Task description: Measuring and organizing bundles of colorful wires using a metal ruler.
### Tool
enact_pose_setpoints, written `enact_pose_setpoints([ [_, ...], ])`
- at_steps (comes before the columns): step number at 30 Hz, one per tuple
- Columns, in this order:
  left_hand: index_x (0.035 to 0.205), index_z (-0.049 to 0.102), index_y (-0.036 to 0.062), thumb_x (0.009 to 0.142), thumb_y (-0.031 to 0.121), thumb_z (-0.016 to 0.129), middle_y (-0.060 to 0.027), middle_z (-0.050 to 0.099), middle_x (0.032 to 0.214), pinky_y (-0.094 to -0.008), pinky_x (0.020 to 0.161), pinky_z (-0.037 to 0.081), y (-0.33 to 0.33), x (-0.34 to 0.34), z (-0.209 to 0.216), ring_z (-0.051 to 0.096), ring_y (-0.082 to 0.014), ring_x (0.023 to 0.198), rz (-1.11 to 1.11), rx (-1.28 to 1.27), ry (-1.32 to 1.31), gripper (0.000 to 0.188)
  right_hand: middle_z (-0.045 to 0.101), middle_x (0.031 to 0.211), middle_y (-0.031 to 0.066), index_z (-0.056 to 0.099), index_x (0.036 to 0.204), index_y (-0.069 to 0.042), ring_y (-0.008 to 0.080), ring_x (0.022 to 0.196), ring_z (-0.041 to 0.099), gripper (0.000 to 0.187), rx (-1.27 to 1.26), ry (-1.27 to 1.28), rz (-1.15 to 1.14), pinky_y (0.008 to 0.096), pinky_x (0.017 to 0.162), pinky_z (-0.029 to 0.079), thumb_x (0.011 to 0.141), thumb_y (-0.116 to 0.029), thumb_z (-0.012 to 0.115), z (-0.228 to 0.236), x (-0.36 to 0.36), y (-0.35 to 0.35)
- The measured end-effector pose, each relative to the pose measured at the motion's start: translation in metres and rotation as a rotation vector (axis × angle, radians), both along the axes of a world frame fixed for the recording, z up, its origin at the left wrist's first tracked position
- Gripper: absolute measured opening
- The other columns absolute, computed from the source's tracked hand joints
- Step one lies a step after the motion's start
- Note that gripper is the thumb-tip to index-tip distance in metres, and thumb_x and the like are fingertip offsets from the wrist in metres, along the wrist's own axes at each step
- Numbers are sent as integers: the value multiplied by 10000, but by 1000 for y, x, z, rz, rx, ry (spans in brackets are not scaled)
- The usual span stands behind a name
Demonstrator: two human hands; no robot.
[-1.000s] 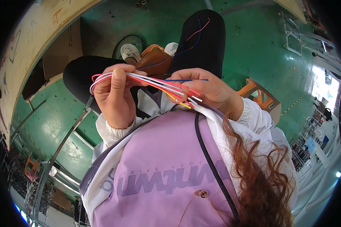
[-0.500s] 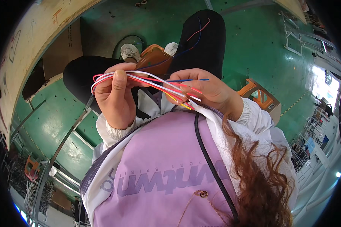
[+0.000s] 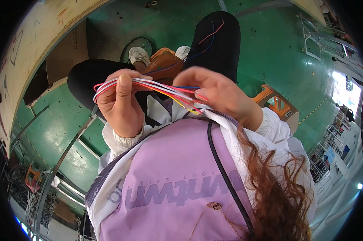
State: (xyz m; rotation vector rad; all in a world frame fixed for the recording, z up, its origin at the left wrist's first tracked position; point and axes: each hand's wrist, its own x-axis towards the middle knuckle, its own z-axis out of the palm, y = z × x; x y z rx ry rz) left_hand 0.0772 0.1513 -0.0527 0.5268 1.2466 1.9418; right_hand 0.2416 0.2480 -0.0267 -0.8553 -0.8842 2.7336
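A looped bundle of thin wires (image 3: 153, 85), white, red, yellow and blue, stretches between my hands above my lap. My left hand (image 3: 123, 100) pinches the looped end, thumb on top and fingers underneath. At the loose ends, my right hand (image 3: 225, 96) is curled round the tips, its fingers slightly blurred. A blue end and a red end show against its thumb and fingers. The yellow wire (image 3: 175, 100) and some white ends hang lower, next to my jacket's zip edge. Part of the bundle is hidden behind my left fingers.
A separate blue wire (image 3: 207, 49) and a short red wire (image 3: 212, 32) lie across my dark trouser leg (image 3: 221, 60). An orange plastic stool (image 3: 276, 102) stands at the right. A wooden board edge (image 3: 36, 36) and a cardboard box (image 3: 66, 52) are at the left.
My left hand has shifted slightly left with the bundle. The wire tips have drawn leftward too, and my right hand's fingers have lifted and arched over them.
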Motion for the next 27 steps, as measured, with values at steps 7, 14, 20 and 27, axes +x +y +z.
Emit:
enact_pose_setpoints([
  [7,846,575,-72,878,129,515,-147,604,776,-289,603,539,1,0,0,630,-228,660,35,-17,48,212,463,1021,116,522,954,-6,190,910,453,270,1261,-4,25,285,818,363,686,5,554,18,5,18],
  [14,887,574,-51,897,128,485,-126,595,863,-268,600,539,0,1,0,633,-212,705,13,-45,60,201,502,978,56,543,799,-103,215,852,494,231,1813,-121,-22,322,697,349,614,-67,677,22,0,9],
  [20,908,574,-52,899,151,487,-135,619,780,-257,590,530,-1,0,1,633,-201,691,23,-113,49,221,511,964,45,526,777,-94,206,879,516,168,2024,-165,-81,313,732,357,645,-81,630,12,-5,7],
  [27,916,580,-40,896,171,498,-138,630,763,-249,588,523,1,1,0,629,-180,665,43,-169,5,227,520,959,34,535,752,-98,195,897,521,130,2020,-153,-25,315,767,350,654,-102,621,12,-4,9],
])
